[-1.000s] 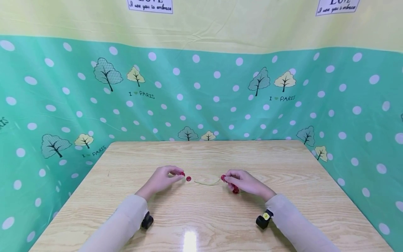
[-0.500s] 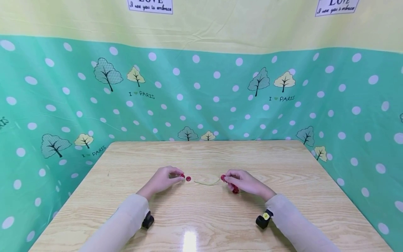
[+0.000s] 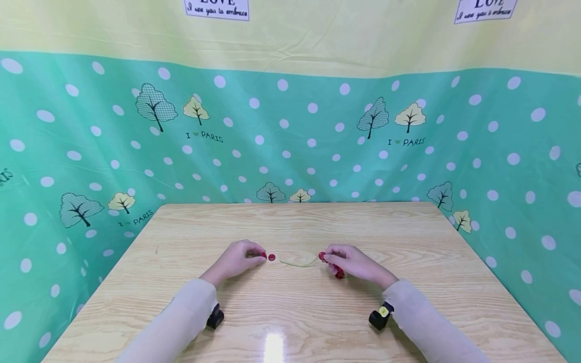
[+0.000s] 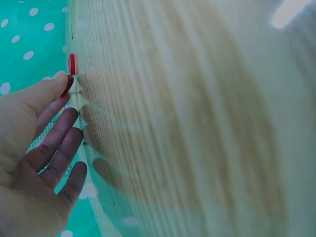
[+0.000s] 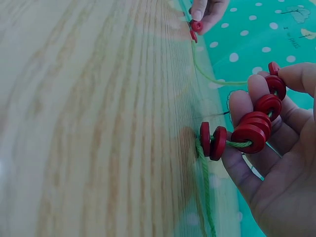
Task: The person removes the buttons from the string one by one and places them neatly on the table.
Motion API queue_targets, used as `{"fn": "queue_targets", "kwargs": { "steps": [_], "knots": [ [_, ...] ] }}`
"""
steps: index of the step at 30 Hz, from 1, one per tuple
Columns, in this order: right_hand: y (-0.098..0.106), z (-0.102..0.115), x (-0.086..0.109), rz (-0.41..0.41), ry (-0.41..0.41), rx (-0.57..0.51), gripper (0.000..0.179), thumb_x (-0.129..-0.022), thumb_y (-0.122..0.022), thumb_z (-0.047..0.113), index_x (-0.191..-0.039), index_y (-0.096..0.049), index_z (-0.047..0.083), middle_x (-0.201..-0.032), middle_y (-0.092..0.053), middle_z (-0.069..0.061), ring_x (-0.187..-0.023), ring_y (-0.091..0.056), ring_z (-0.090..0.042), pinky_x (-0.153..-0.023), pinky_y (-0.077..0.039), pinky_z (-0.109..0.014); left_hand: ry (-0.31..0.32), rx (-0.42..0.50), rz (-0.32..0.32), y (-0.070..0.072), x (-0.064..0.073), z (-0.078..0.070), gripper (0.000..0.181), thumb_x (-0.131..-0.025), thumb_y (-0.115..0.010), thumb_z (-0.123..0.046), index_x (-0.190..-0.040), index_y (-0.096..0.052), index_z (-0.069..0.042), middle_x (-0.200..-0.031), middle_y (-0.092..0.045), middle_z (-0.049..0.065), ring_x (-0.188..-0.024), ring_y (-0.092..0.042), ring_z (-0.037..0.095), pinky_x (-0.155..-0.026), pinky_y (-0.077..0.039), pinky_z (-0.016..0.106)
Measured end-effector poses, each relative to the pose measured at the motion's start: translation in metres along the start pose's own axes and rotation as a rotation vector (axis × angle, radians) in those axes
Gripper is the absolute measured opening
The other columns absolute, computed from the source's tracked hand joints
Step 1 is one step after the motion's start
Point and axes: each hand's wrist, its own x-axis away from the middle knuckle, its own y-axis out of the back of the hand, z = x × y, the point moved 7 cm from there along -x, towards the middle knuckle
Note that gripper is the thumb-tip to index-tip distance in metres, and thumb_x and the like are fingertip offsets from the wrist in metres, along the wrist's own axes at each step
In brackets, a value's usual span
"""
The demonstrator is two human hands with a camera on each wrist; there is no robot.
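My left hand pinches a small red button between thumb and index finger, its other fingers spread loosely in the left wrist view. Just right of those fingertips a second red button lies on the table. My right hand holds several red buttons threaded on a green string. Thumb and index finger pinch the uppermost threaded button, while the rest hang across the fingers. One end of the string runs left over the table toward the loose button, and another length hangs below the lowest threaded button.
A wood-grain table spreads under both hands. Behind it and at both sides hangs a green polka-dot curtain. Black wrist cameras sit under both sleeves.
My left hand has shifted very slightly right with its button, closer to the loose one. The right hand and the threaded buttons stay in place.
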Motion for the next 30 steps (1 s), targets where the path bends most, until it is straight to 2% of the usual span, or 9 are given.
{"fn": "queue_targets", "kwargs": {
  "steps": [9,30],
  "knots": [
    [-0.0003,0.0008,0.0002,0.001,0.004,0.007,0.036,-0.106,-0.053,0.034,-0.101,-0.063,0.0,-0.082,-0.063,-0.018,-0.066,-0.052,-0.018,-0.056,-0.042,-0.028,-0.026,-0.056,-0.006,-0.0027,-0.0026,0.0009,0.012,-0.088,-0.079,-0.018,-0.1,-0.077,-0.017,-0.094,-0.068,-0.006,-0.093,-0.063,0.015,-0.088,-0.051,0.039],
    [-0.0019,0.0017,0.0,0.003,0.008,0.004,0.037,-0.106,-0.052,0.034,-0.101,-0.062,-0.001,-0.083,-0.062,-0.019,-0.067,-0.052,-0.019,-0.057,-0.043,-0.029,0.004,-0.073,-0.019,-0.0013,-0.003,0.0002,0.015,-0.087,-0.08,-0.017,-0.102,-0.079,-0.015,-0.094,-0.067,-0.006,-0.091,-0.062,0.015,-0.085,-0.052,0.039]
  ]
}}
